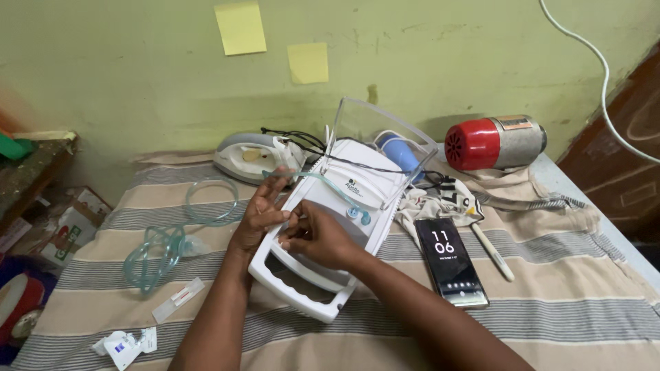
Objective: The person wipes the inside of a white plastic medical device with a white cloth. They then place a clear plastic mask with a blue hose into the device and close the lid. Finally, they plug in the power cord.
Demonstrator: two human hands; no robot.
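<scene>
Striped cloth (564,309) over a table, green wall behind. At centre: white nebulizer (330,227), clear lid raised, pale tubing (330,184) trailing across. Rigid plastic casing, probably light; the front handle opening offers the surest hold. Left hand (260,216) pinches the tubing near the casing's edge; right hand (316,237) rests curled on the casing, fingers pinching something small. Nearby: phone (450,261), oxygen mask (155,254).

White nebulizer (344,206) lies flat on striped bed, clear lid raised upright, handle end toward me. Thin clear tube (323,180) draped across its top, under my fingers.
</scene>
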